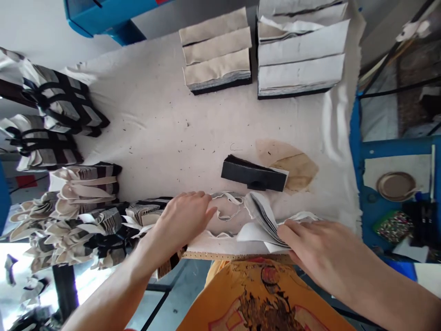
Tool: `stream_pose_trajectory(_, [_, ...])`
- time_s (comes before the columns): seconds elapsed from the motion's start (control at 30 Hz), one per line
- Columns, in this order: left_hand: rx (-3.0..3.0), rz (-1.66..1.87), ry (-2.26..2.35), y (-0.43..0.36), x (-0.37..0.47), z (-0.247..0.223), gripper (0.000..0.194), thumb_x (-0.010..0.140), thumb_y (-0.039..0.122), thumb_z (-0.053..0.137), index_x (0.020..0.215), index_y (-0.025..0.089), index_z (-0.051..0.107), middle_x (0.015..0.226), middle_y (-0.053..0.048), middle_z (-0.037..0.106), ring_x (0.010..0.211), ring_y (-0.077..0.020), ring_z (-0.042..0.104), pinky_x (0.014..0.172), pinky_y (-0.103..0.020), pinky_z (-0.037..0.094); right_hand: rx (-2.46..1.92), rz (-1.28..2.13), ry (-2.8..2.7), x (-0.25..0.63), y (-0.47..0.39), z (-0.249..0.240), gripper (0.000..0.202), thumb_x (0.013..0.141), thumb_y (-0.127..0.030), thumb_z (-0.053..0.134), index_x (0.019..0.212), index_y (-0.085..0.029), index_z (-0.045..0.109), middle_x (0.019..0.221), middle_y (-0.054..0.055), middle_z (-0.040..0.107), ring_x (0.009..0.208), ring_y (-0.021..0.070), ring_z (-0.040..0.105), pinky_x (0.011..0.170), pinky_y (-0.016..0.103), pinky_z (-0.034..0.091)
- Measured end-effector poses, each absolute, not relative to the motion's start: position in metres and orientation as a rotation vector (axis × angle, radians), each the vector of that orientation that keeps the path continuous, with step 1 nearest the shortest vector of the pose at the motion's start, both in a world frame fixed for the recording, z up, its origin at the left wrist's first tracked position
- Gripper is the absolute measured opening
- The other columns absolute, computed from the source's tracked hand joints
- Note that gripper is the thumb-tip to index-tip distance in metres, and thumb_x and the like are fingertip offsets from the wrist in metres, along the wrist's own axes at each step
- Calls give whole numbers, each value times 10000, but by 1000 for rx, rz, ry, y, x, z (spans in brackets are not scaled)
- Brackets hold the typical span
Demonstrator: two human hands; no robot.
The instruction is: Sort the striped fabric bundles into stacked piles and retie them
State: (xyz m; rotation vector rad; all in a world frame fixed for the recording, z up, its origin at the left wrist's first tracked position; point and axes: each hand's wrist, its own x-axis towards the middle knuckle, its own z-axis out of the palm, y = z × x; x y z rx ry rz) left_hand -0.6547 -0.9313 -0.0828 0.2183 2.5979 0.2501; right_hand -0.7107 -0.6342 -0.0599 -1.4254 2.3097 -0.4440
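My right hand (pixel 310 241) grips a stack of white and grey fabric pieces (pixel 263 214) by its right end, close to the front edge of the table. The layers fan out to the left of my fingers, and a loose white flap hangs below them. My left hand (pixel 188 216) is bent over the cloth, fingertips at the end of a thin white fabric strip (pixel 230 197). The strip curls on the table between my hands. Past the stack lies a black folded bundle (pixel 253 174), touching neither hand.
Beige stacks (pixel 217 50) and white stacks (pixel 301 50) stand at the far side. Tied fabric bundles (pixel 62 101) crowd the left edge. A brown stain (pixel 299 168) marks the table cloth (pixel 155 119). On the right, a blue surface holds a round dish (pixel 396 186).
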Motion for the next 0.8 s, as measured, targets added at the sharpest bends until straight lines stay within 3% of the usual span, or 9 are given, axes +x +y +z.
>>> stream_pose_trajectory(0.07, [148,364,2692,-935,-660,-88,213,1034,299,545,1025,152,699,892,-61,750,698,-200,698,576,-306,520,-1438,-452,2303,-712,-632,-57,312,703,30,511,874,-228,472,667,-39,615,468,166,598,491,317,255])
stream_pose_trajectory(0.2, [175,630,2859,-884,-682,-120,245,982,305,665,1167,146,656,1032,-73,706,900,-210,691,695,-312,556,-1426,-471,2284,-704,-630,-55,329,659,36,512,855,-228,491,631,-58,615,433,158,598,468,313,267])
stream_pose_trajectory(0.33, [140,551,2849,-851,-689,-145,86,986,196,606,962,181,688,978,-62,689,923,-218,675,768,-338,552,-1432,-469,2230,-696,-626,-55,338,642,39,510,849,-227,491,632,-64,620,440,149,607,467,309,281])
stream_pose_trajectory(0.47, [117,472,2545,-900,-648,-123,160,969,161,565,862,191,681,923,-45,703,714,-180,681,551,-269,476,-1405,-438,2210,-697,-617,-55,343,650,46,519,863,-223,496,631,-65,612,449,146,601,471,306,282])
stream_pose_trajectory(0.6, [110,170,2426,-944,-617,-74,73,878,132,651,932,139,700,888,-128,737,807,-317,741,605,-382,563,-1438,-399,2168,-704,-616,-51,345,651,46,536,860,-224,494,640,-61,615,433,147,580,470,315,265])
stream_pose_trajectory(0.67, [186,396,2525,-933,-625,-55,295,944,238,665,1220,134,651,1159,-173,730,1039,-333,729,799,-461,618,-1449,-351,2174,-708,-619,-48,347,647,46,562,855,-225,499,635,-62,616,433,149,581,470,314,254])
stream_pose_trajectory(0.7, [263,602,2541,-920,-634,-48,451,983,325,651,1393,165,554,1346,-176,667,1202,-317,675,943,-484,601,-1461,-318,2187,-710,-621,-46,338,655,36,577,859,-224,506,634,-58,621,434,153,584,470,315,248])
stream_pose_trajectory(0.8, [635,1088,2430,-869,-664,-43,825,899,549,745,1547,190,380,1541,-179,535,1461,-319,483,1227,-554,411,-1516,-221,2257,-716,-624,-41,272,695,-23,592,876,-218,534,659,-19,661,460,171,610,481,323,254])
